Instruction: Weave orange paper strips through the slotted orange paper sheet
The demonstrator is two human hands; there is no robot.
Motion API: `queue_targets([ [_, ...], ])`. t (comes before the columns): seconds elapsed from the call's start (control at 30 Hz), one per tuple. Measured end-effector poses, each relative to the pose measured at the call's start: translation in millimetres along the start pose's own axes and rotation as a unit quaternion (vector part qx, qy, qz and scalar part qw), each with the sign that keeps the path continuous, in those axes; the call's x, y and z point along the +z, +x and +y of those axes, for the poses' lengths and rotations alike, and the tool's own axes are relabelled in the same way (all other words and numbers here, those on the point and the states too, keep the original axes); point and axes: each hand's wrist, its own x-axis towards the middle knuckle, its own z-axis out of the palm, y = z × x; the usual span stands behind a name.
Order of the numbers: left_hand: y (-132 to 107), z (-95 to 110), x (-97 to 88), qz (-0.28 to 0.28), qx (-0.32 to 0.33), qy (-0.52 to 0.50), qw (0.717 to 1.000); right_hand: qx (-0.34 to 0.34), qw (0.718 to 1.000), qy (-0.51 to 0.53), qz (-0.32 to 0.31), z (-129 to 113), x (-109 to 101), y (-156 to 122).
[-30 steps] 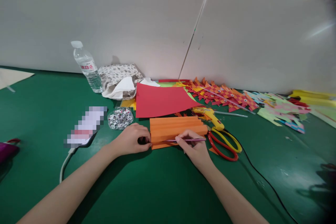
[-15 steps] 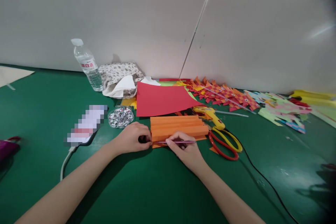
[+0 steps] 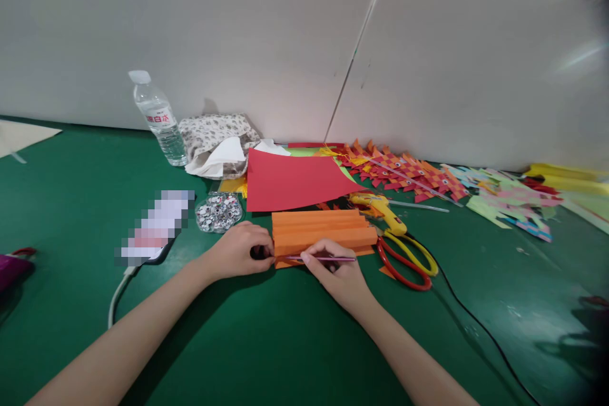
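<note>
A pleated orange paper (image 3: 321,233) lies on the green table (image 3: 266,342) in front of me. My left hand (image 3: 238,252) is closed in a pinch on its left end, holding it down. My right hand (image 3: 335,273) is closed around a thin pink pen (image 3: 328,259), which lies flat along the paper's near edge with its tip pointing left toward my left hand. A flat red paper sheet (image 3: 292,181) lies just behind the orange one.
Red-and-yellow scissors (image 3: 409,260) and a yellow glue gun (image 3: 380,209) with a black cord lie right of the paper. A dish of googly eyes (image 3: 219,212), a phone (image 3: 155,228), a water bottle (image 3: 159,119) and a cloth pouch (image 3: 214,139) are to the left. Woven paper fish (image 3: 404,172) line the white partition.
My right hand has slid the pen leftward along the orange paper's near edge, closer to my left hand. The left hand has stayed in place.
</note>
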Motion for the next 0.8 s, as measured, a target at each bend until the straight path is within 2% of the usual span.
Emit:
queue_targets([
  [0.2,-1.1,0.6,0.3,0.010,0.001,-0.001,1.000,0.004,0.999,0.005,0.045,-0.5,-2.1,-1.0],
  [0.4,-1.7,1.1,0.6,0.009,0.007,0.007,1.000,0.013,1.000,0.016,0.001,-0.5,2.0,-0.4],
  [0.8,-1.8,-1.4,1.9,0.024,0.028,0.027,0.999,0.009,1.000,0.004,0.013,1.6,2.4,-1.2],
])
